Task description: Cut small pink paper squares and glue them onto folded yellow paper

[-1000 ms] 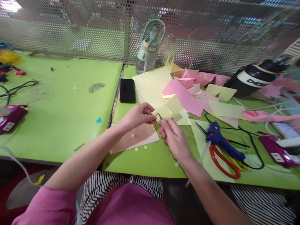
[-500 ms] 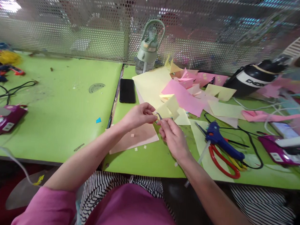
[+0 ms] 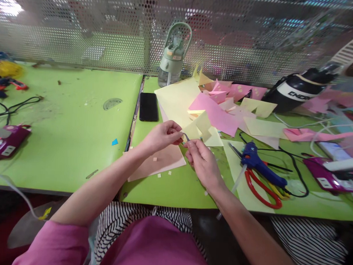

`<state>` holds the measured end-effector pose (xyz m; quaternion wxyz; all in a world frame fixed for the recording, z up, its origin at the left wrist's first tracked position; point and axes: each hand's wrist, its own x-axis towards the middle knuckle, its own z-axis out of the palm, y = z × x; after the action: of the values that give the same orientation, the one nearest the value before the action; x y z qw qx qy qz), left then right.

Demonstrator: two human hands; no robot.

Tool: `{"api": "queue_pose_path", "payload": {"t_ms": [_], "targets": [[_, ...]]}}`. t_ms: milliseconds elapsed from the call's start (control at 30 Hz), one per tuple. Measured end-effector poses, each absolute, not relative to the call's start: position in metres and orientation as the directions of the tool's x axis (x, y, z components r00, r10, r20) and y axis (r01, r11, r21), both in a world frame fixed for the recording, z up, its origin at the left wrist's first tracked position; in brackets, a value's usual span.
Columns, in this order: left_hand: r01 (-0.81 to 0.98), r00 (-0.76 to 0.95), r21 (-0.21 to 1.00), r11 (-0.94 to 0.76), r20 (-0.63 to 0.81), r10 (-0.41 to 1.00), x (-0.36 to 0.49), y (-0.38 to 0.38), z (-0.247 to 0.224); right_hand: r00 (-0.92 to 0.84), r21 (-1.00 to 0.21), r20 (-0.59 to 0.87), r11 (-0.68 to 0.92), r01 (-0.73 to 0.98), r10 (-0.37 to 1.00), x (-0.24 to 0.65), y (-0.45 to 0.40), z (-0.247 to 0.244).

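My left hand [image 3: 168, 135] is closed in a pinch above a pale pink paper sheet [image 3: 164, 160]. Whatever lies between its fingertips is too small to make out. The fingers of my right hand [image 3: 203, 160] grip thin dark tweezers [image 3: 186, 137], whose bent tip reaches the left fingertips. Behind the hands stand folded pale yellow paper pieces [image 3: 204, 124]. Several tiny pale paper squares lie around, one square [image 3: 155, 159] on the pink sheet and another square [image 3: 169, 173] on the green table.
A blue glue gun [image 3: 259, 166] rests over red-handled scissors [image 3: 261, 191] at right. Behind are a phone [image 3: 149, 107], a clear bottle [image 3: 170, 66], pink paper [image 3: 216, 112] and a black bottle [image 3: 293, 92]. A protractor [image 3: 112, 103] and a blue scrap [image 3: 114, 142] lie left.
The tweezers' tip has shifted slightly toward the left fingertips. Both hands otherwise keep nearly the same place, and the whole view has moved a little.
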<state>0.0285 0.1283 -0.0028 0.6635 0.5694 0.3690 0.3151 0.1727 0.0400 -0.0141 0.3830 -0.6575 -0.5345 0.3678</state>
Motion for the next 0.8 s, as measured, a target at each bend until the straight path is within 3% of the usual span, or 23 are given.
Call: {"api": "queue_pose_path", "payload": {"t_ms": [200,367,467,600,800], "targets": [[0.033,0.52,0.988,0.148,-0.144,0.842,0.026,0.13,-0.002,0.166,-0.891,-0.099,-0.162,0.424,0.981,0.181,0.032,0.0],[-0.017,0.546,0.985,0.174,-0.137,0.827,0.024,0.128,0.004,0.302,-0.815,0.115,-0.084,0.574,0.946,0.201,0.04,0.024],[-0.064,0.553,0.975,0.214,-0.144,0.821,0.025,0.126,0.009,0.32,-0.766,0.109,-0.126,0.631,0.941,0.208,0.048,0.025],[-0.052,0.57,0.971,0.232,-0.162,0.806,0.026,0.126,0.009,0.287,-0.848,0.019,-0.136,0.513,0.958,0.204,0.05,0.019],[-0.013,0.581,0.975,0.221,-0.173,0.795,0.025,0.126,0.005,0.279,-0.894,0.077,-0.058,0.444,0.957,0.194,0.047,0.018]]}}
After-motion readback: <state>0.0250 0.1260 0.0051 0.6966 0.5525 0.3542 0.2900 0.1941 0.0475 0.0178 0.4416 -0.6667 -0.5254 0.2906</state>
